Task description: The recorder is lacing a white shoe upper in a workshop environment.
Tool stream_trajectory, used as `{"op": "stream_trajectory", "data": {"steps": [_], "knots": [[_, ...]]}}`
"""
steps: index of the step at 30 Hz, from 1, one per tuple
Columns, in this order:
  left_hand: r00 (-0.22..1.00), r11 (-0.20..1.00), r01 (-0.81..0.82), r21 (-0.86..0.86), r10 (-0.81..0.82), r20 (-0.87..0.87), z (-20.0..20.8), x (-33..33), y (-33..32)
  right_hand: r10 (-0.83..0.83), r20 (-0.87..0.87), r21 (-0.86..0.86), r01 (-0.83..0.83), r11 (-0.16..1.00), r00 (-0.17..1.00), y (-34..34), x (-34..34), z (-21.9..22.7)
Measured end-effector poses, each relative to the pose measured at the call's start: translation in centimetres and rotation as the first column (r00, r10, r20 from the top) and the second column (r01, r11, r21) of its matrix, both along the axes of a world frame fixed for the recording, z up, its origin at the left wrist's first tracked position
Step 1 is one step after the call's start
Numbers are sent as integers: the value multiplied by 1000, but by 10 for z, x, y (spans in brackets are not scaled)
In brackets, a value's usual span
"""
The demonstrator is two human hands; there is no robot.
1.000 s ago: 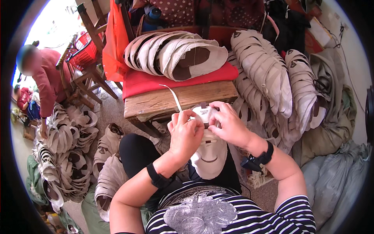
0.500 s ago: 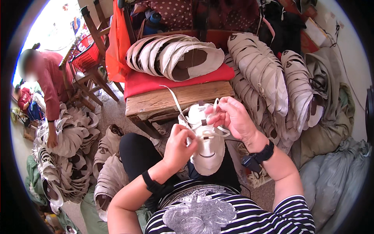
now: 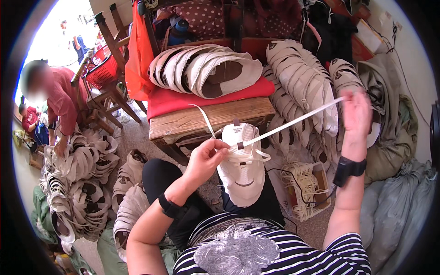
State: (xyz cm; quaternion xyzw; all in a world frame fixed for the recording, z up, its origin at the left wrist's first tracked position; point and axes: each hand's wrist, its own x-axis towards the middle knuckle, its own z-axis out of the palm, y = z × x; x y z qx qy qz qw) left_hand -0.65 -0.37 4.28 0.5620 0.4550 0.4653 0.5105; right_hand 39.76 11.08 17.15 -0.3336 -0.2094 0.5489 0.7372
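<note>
A cream-white shoe upper [image 3: 244, 188] rests at my lap with its toe towards me and its tongue pointing away. A flat white shoelace [image 3: 298, 123] is threaded partway through it, with loops lying across the middle. My left hand [image 3: 206, 159] pinches the lace at the left side of the tongue, beside a small dark loop. Out to the right, my right hand [image 3: 356, 114], smeared by motion, grips the lace's other stretch and holds it taut in a slanting line. Another lace end stands up loose at the upper's far left.
Ahead is a wooden bench [image 3: 206, 120] with a red cloth and a row of nested uppers [image 3: 183, 68]. More uppers [image 3: 300, 82] are stacked to the right. A box of laces [image 3: 305, 190] sits by my right knee. At left, a co-worker [image 3: 64, 98] bends over piled uppers [image 3: 82, 160].
My right hand has swung from beside the tongue far out to the right, drawing the lace straight. My left hand stays by the upper's left edge. The lace box has come into view.
</note>
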Motion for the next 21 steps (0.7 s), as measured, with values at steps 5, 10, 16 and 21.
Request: {"op": "stream_trajectory", "data": {"steps": [5,10,16,21], "knots": [[962,957,-217,190,243,-126,0,-5,2,-461,764,416,200,887,452,-35,-54,6],[869,907,-207,367,343,-357,11,-2,7,-178,983,133,-505,853,-41,-65,-137,-50],[735,875,-33,483,349,-581,17,8,18,-99,962,-92,-640,763,-255,-88,-181,-88],[799,906,47,420,218,-560,26,1,12,374,917,-372,-641,672,-140,-69,-165,-66]]}}
